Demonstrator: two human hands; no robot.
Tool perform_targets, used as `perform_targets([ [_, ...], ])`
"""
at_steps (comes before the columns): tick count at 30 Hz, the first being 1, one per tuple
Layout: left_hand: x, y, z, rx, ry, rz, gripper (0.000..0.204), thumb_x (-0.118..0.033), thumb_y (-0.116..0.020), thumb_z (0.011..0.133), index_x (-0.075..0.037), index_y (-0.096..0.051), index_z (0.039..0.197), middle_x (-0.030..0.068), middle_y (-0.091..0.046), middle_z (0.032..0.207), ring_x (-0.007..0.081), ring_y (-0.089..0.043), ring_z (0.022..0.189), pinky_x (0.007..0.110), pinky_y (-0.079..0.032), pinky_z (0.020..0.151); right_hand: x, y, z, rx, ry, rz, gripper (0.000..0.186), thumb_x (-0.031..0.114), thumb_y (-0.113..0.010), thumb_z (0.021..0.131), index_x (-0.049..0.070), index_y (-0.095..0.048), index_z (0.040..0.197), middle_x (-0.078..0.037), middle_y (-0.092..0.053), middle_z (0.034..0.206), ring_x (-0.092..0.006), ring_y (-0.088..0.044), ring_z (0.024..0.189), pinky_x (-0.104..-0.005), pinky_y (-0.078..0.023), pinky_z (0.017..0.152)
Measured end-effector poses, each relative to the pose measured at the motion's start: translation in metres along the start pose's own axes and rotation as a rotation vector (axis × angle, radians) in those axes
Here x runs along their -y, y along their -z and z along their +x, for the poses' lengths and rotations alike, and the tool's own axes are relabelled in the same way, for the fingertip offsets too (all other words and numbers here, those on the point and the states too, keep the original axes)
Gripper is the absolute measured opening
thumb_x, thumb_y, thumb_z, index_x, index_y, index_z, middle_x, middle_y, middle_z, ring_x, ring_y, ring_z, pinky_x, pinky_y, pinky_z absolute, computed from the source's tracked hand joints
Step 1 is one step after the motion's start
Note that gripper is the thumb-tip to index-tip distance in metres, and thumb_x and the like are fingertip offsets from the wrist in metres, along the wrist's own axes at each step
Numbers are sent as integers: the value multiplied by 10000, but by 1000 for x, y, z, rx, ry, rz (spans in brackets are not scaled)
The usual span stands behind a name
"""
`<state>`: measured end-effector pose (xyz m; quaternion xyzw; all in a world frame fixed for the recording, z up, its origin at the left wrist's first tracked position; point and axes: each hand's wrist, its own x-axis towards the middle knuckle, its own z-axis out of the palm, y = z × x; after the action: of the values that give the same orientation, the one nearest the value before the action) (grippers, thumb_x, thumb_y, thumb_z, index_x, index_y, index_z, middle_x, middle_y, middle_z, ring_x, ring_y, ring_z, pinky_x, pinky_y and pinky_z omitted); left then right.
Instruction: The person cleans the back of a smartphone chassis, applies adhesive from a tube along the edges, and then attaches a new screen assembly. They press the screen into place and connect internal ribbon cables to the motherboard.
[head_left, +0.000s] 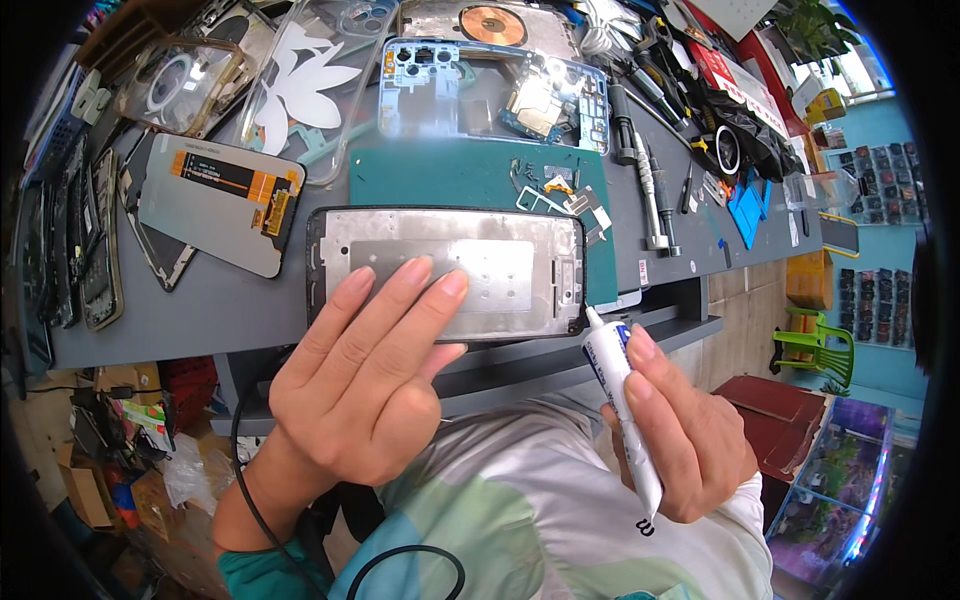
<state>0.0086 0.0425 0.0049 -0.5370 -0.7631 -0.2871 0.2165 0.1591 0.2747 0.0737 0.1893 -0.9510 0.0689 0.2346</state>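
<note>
My left hand (355, 390) grips a dark-rimmed, silver phone frame (535, 285) lying at the desk's front edge: three fingers lie across its metal face, and the thumb shows at its near edge. My right hand (690, 435) is closed round a white tube (606, 365) with blue print, its narrow nozzle right by the frame's lower right corner; whether it touches is unclear. Behind the frame, a green mat (420, 175) bears small loose metal parts (560, 195).
Left on the grey desk (660, 280) lie a screen panel (195, 205) and stacked phone parts (95, 240). Phone housings (420, 90) and a clear case sit behind. Screwdrivers (650, 190) and assorted tools crowd the right. A green chair (820, 355) stands right of the desk.
</note>
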Motion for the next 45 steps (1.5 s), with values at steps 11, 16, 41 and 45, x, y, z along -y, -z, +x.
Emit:
perform_targets([
  [11, 0, 0, 0, -10, 7, -3, 419, -65, -737, 991, -64, -381, 770, 254, -790, 1130, 421, -763, 1137, 533, -600, 1022, 5, 5, -3, 13, 15, 4, 301, 49, -839, 909, -147, -712, 1099, -321, -774, 1001, -369, -821, 897, -285, -631, 588],
  [16, 0, -1, 0, -17, 6, 2, 421, -70, -735, 994, -64, -379, 768, 251, -792, 1123, 416, -763, 1140, 530, -601, 1022, 8, 7, -3, 24, -7, 23, 309, 42, -846, 899, -149, -710, 1100, -321, -773, 1001, -372, -819, 897, -299, -649, 614],
  [41, -2, 2, -8, -153, -78, -66, 384, -81, -784, 924, -81, -432, 769, 190, -798, 1066, 372, -781, 1064, 524, -617, 998, -18, 1, 32, -399, -766, 1199, 462, 260, -689, 988, -87, -617, 1286, -341, -723, 1172, -369, -752, 1077, -453, -599, 999],
  [45, -3, 4, -21, -309, -222, -91, 321, -89, -761, 825, -94, -460, 713, 83, -700, 817, 254, -690, 746, 411, -650, 767, -14, -18, 77, -220, -789, 1306, 442, 223, -709, 967, -106, -658, 1258, -331, -744, 1165, -347, -765, 1055, -436, -603, 992],
])
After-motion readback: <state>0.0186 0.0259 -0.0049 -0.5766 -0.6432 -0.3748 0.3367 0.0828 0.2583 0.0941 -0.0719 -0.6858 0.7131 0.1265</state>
